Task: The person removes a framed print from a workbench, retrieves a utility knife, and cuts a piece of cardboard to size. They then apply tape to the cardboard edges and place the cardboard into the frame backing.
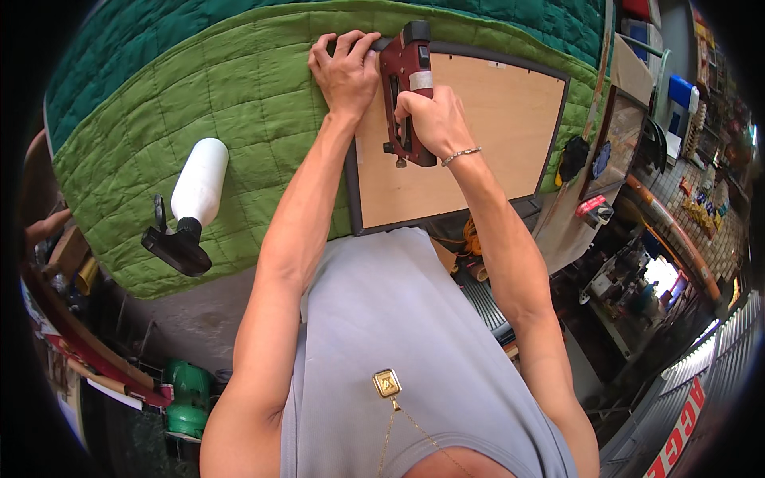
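Observation:
A picture frame [356,209] with a dark rim lies back up, its pale wooden backing board [486,135] facing me. My right hand [437,119] is closed round the handle of a dark red staple gun [404,57]. The tool lies along the frame's left side, its black-capped end by the far left corner. My left hand [347,73] grips that corner from outside, fingers bent and thumb beside the tool. Where the tool's nose meets the frame is hidden. Small dark tabs show along the far inner edge of the rim.
Under the frame spreads a quilted green blanket [263,95], with a darker green one [191,40] beyond. A white spray bottle with a black trigger [199,179] lies to the left. A green metal tank [188,394] stands low at left. Workshop clutter fills the right side.

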Available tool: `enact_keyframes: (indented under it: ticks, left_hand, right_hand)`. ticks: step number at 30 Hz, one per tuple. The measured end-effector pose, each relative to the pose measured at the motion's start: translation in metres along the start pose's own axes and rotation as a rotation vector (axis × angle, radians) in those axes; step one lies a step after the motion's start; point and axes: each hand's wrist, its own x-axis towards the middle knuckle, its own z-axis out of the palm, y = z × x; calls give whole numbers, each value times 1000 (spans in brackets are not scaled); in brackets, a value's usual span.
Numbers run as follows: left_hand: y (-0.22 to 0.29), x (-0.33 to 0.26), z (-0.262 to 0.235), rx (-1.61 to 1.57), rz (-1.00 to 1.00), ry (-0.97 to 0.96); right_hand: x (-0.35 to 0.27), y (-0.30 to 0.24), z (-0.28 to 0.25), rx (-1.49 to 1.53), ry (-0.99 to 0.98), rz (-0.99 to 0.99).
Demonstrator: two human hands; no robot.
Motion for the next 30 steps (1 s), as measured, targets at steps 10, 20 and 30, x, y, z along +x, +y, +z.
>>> enact_keyframes:
  ticks: [10,20,30]
  left_hand:
    - [-10,0,7,77,65,32]
    - [-24,2,12,102,39,61]
    - [10,-30,-2,637,-101,221]
  right_hand:
    - [-5,27,11,58,58,-38]
    - [-82,174,-12,-12,-24,-227]
    - [-7,241,-193,-636,-422,-646]
